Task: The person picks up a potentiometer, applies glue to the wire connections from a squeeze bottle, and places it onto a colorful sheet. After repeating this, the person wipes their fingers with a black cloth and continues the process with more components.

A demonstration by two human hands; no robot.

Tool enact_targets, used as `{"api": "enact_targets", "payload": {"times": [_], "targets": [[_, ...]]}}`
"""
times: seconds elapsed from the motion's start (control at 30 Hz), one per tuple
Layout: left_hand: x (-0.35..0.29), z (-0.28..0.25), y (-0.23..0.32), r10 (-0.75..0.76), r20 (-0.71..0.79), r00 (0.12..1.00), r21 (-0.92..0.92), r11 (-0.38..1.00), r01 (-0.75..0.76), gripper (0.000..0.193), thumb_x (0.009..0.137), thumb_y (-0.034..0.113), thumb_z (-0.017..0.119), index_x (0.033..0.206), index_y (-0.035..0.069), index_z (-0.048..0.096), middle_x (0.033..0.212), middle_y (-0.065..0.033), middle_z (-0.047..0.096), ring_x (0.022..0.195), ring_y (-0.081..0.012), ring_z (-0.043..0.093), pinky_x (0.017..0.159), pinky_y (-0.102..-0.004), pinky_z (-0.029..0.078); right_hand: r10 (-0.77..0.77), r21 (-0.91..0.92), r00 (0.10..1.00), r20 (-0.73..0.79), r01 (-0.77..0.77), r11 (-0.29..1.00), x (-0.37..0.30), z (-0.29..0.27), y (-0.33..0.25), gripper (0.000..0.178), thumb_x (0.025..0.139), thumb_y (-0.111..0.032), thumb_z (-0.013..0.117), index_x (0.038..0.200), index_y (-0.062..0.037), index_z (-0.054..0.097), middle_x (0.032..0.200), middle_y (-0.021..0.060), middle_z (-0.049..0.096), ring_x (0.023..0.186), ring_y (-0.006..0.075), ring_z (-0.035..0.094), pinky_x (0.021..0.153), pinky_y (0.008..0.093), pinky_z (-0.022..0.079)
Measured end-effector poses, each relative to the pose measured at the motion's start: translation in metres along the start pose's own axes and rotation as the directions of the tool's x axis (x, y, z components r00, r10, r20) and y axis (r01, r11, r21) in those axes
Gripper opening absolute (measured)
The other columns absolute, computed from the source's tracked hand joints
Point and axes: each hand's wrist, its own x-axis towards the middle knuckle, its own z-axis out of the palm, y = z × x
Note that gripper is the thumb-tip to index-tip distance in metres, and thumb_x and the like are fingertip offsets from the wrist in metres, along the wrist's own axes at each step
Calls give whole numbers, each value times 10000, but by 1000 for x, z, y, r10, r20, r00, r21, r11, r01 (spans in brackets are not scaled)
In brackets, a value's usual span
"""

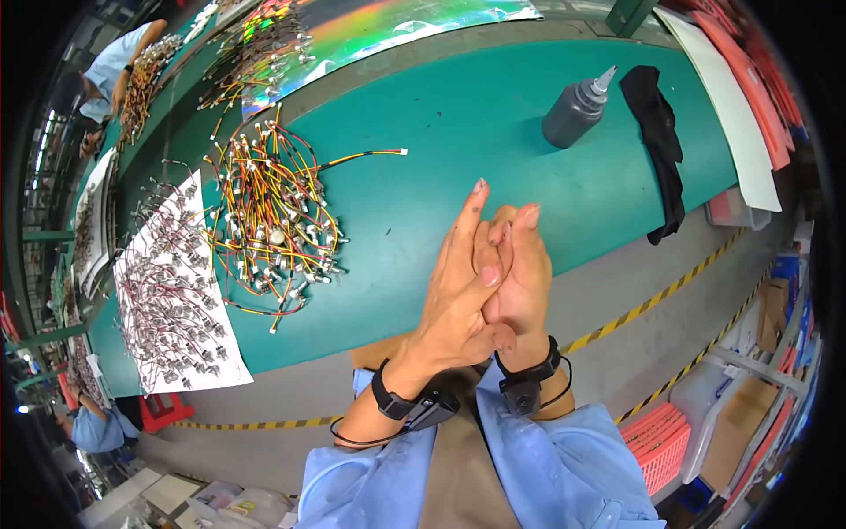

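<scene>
Pressing left hand [442,309] against right hand [522,300], with fingers part-curled; gripping something between, impossible to tell. Seemingly tending hands rather than wire harnesses [269,207] lying heaped leftward on green tabletop [379,264]; probably needing to part palms before handling any.

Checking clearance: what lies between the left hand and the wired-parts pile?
Head view: between the left hand and the wired-parts pile lies green tabletop, bare apart from a tiny dark speck.

Light blue sleeves [573,450]; 2 black wrist straps [390,401] carrying boxy black devices [434,410], thin black cables [361,444] looping out.
</scene>
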Motion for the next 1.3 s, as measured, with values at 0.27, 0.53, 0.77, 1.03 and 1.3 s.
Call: {"api": "enact_targets", "payload": {"times": [0.27,0.53,0.77,1.03,1.3], "targets": [[0,-6,16,-230,40,972,-190,954,234,739,799,625,420,1300,82,398,1383,-333,123,1248,-499,218,984,-542,248,53,-164,974,-221,-91,982,-10,23,-8,347,907,-367,470,754,-55,477,629,16,445,565,61,378,510,201,307],[-4,35,16,-89,202,975,-114,987,114,720,807,617,415,1288,80,423,1393,-317,114,1250,-506,199,992,-539,233,16,94,997,-71,-9,996,-22,-32,-37,385,929,-371,411,649,-109,382,599,27,430,558,57,366,514,200,320],[-11,96,23,-123,593,796,-522,694,496,877,768,715,222,1354,68,302,1427,-248,105,1316,-402,125,1050,-475,140,-325,3,902,-283,339,941,-67,-101,-93,294,937,-303,413,891,-29,508,767,75,559,614,70,447,578,199,380],[-27,127,15,-209,709,674,-705,-203,679,1077,655,817,-39,1398,53,120,1444,-198,88,1344,-304,95,1075,-448,42,-673,-644,575,-466,301,703,-92,-117,-93,455,923,-207,453,1288,45,349,1201,170,511,833,92,526,691,211,421],[-30,129,16,-360,588,724,-773,11,634,1037,638,842,18,1409,153,-54,1454,-189,14,1329,-354,123,1071,-454,53,-579,-640,680,-450,207,740,-94,-117,-67,416,904,-159,486,1256,43,394,1195,174,504,923,126,531,729,225,423]]}}
